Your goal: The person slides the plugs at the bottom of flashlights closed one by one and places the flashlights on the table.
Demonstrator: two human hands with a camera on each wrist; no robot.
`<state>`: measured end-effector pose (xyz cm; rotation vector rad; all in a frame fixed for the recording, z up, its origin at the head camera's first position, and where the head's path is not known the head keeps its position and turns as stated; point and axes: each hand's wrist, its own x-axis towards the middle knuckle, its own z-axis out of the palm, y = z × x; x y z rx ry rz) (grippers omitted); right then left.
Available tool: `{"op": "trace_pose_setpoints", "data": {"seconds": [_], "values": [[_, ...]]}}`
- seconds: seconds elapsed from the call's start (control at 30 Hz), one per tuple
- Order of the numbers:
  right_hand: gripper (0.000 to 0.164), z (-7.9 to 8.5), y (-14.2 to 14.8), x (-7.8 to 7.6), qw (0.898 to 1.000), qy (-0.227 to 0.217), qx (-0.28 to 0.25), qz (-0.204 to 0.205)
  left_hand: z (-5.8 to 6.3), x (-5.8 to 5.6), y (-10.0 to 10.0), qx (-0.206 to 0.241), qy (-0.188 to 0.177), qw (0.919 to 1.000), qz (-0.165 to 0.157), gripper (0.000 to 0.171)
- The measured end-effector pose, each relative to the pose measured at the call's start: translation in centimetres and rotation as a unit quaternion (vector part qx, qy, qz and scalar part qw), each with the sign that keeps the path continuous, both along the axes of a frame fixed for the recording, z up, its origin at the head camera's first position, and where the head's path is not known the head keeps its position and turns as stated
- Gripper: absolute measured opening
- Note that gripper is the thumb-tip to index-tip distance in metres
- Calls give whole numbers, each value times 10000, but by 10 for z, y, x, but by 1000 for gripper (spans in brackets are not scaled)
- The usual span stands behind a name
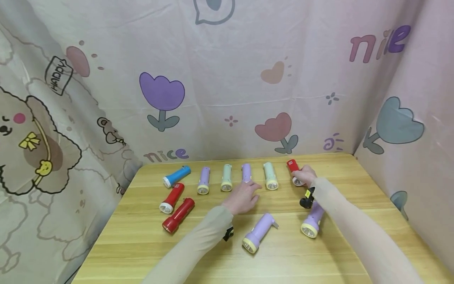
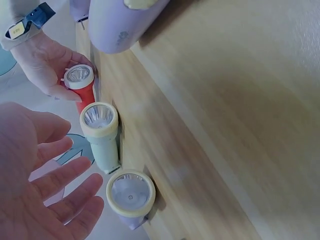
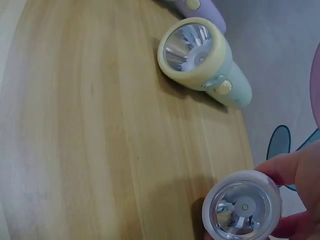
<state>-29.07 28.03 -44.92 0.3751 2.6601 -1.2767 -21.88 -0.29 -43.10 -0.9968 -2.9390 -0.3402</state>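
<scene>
Out at the far right of the table, my right hand [image 1: 306,175] grips a red flashlight with a white head [image 1: 293,165]. Its round lens [image 3: 245,207] faces the right wrist camera, thumb and fingers around its sides. My left hand [image 1: 242,197] hovers with spread, relaxed fingers [image 2: 75,175] and holds nothing. Nearest to it is a purple flashlight [image 1: 246,170] in the back row, whose lens end [image 2: 131,195] shows in the left wrist view; the hand partly covers it in the head view. Between the two hands lies a mint green flashlight with a cream head [image 1: 270,176].
Further along the back row are a mint flashlight [image 1: 226,177], a purple one [image 1: 203,180] and a blue one [image 1: 177,176]. Two red flashlights [image 1: 172,198] lie at the left. Nearer the front are two purple flashlights [image 1: 260,232]. A printed curtain [image 1: 220,138] hangs behind the table.
</scene>
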Motion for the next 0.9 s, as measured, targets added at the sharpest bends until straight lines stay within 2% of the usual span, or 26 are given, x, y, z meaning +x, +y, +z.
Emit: {"op": "trace_pose_setpoints", "data": {"seconds": [0.3, 0.6, 0.77, 0.9], "values": [[34, -2, 8, 5, 9990, 59, 410, 189, -4, 0, -1, -69, -45, 9999, -83, 37], [46, -4, 14, 9, 9995, -100, -6, 300, -8, 0, -2, -1, -22, 9998, -193, 36], [60, -6, 19, 10, 9988, -153, 152, 445, -8, 0, -2, 4, -49, 9999, -159, 36], [63, -6, 19, 10, 9981, -97, 222, 561, -9, -1, -2, 20, -17, 9999, -154, 36]]}}
